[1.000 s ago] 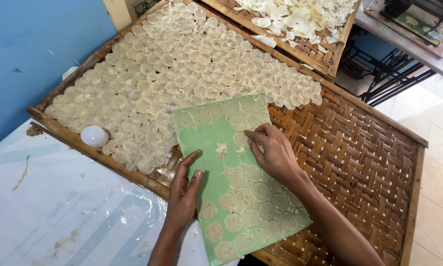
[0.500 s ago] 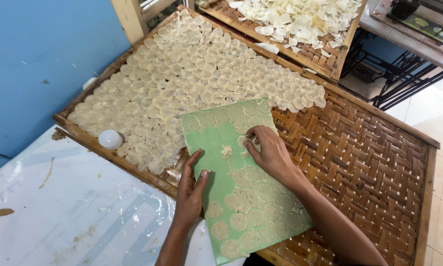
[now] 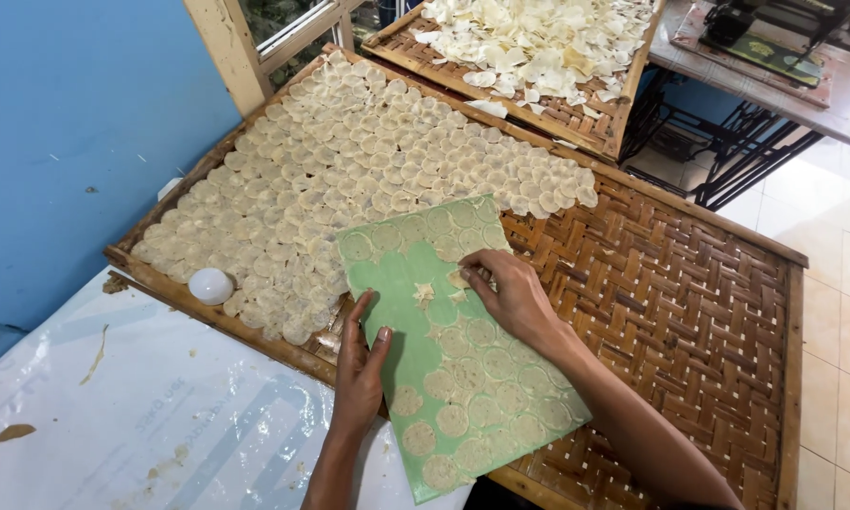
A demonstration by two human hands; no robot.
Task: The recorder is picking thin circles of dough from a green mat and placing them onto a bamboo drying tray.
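A green board [image 3: 415,283] lies tilted on a woven bamboo tray [image 3: 689,302], with several thin pale dough discs [image 3: 472,397] stuck to its lower half. My left hand [image 3: 360,364] rests flat on the board's left edge, fingers spread. At the board's middle my right hand [image 3: 508,295] pinches a disc [image 3: 459,280] between fingertips and thumb. Small torn bits of dough [image 3: 425,294] lie just left of that hand. The tray's far left half is covered with overlapping pale discs [image 3: 349,179].
A small white bowl [image 3: 210,286] sits on the tray's near left rim. Another bamboo tray [image 3: 538,104] behind holds dried, curled chips. Plastic sheeting [image 3: 113,416] covers the table at the lower left. A blue wall [image 3: 66,123] stands left; a metal stand [image 3: 727,151] and tiled floor are right.
The view has drifted so the tray sits further right. My right hand has stayed at the board's middle, working at a disc; the left hand remains on the board's edge.
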